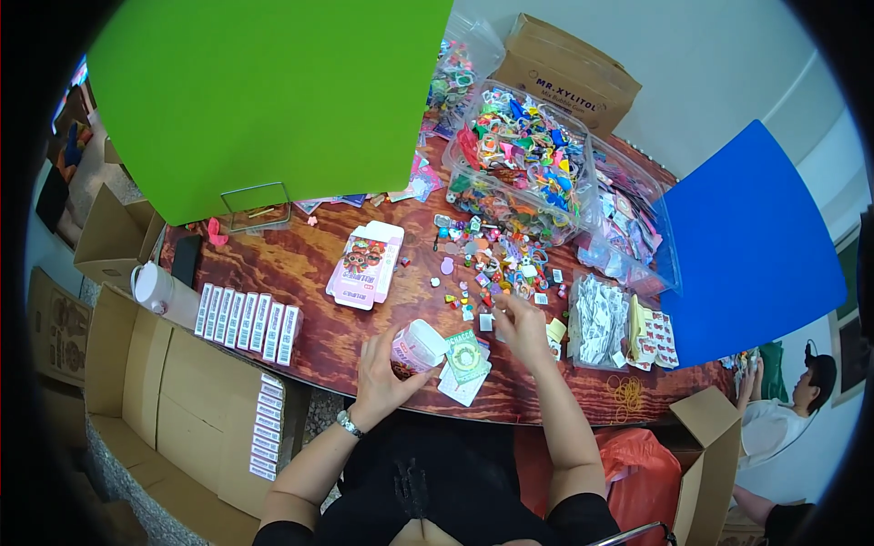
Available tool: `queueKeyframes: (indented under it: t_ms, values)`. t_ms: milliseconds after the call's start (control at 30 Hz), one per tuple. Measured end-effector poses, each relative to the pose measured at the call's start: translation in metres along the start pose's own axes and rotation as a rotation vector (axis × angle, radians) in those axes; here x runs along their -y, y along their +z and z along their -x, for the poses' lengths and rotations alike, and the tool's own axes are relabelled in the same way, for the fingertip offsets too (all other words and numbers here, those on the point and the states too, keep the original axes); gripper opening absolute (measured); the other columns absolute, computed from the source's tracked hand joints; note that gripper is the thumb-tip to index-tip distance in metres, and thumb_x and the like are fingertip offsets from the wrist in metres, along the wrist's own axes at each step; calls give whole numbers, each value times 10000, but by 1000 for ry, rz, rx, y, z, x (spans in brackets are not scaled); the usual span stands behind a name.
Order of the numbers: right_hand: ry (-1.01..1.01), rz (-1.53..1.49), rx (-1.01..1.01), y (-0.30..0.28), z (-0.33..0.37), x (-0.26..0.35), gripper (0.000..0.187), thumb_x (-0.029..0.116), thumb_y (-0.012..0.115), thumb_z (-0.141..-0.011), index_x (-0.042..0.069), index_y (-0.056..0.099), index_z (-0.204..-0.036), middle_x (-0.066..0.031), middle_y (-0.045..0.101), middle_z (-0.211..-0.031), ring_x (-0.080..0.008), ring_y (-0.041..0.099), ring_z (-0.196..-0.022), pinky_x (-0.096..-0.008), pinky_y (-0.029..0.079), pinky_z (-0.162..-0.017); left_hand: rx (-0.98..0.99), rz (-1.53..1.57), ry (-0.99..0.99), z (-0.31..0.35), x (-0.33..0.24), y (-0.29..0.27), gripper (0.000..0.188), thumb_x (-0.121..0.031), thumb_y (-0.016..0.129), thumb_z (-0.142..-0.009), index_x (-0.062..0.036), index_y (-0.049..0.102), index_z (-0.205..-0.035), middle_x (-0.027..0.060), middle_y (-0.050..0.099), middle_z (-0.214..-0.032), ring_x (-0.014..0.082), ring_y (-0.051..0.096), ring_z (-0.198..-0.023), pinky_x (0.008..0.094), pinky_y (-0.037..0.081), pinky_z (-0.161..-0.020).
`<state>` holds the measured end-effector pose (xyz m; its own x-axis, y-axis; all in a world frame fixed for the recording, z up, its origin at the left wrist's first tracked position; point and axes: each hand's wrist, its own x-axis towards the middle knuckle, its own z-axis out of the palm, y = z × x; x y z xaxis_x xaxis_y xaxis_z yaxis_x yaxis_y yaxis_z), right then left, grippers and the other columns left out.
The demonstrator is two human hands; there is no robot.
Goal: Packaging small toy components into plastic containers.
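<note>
My left hand [381, 375], with a watch [348, 423] at its wrist, grips a small pink and white carton [418, 346] whose open end tilts to the right. My right hand [523, 329] is over the near edge of a spread of small colourful trinkets [496, 262]. Its thumb and fingers are pinched together; whatever is between them cannot be made out. Between my hands lie a green printed card [466, 358] and pale cards [462, 389], close to the carton. Farther off lies a stack of flat pink cartons [367, 266].
Clear tubs of trinkets [519, 155] and a bin of small packets [601, 318] stand right. Filled cartons [246, 320] line up left beside a bottle [164, 289]. A cardboard box [182, 419] sits below left. Rubber bands [626, 393] lie near the front edge; green [273, 100] and blue panels [756, 255] block parts.
</note>
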<state>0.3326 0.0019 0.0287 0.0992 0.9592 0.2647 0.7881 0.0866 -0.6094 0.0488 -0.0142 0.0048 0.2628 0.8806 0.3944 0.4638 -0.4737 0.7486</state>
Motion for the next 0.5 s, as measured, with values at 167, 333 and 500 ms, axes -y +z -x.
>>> queueKeyframes:
  t_ms: [167, 333, 500]
  values:
    - [57, 189, -68, 23, -22, -26, 317, 163, 779, -822, 36, 687, -1097, -193, 678, -984, -381, 676, -877, -473, 548, -769, 2, -5, -25, 4, 5, 3, 881, -338, 909, -672, 0, 494, -1372, 194, 579, -1158, 360, 551, -1066, 463, 474, -899]
    - [-91, 416, 20, 40, -35, -44, 310, 177, 761, -828, 28, 660, -1081, -181, 663, -961, -384, 672, -901, -459, 562, -763, -3, -4, -11, 2, 2, 2, 873, -338, 907, -671, -4, 500, -1367, 184, 580, -1145, 357, 553, -1053, 464, 478, -885]
    - [-185, 744, 193, 45, -42, -38, 132, 72, 619, -842, 106, 635, -968, -105, 662, -908, -318, 694, -906, -444, 569, -757, -5, -26, -21, 1, 3, -1, 867, -340, 908, -668, -10, 509, -1362, 181, 582, -1142, 352, 554, -1048, 457, 480, -886]
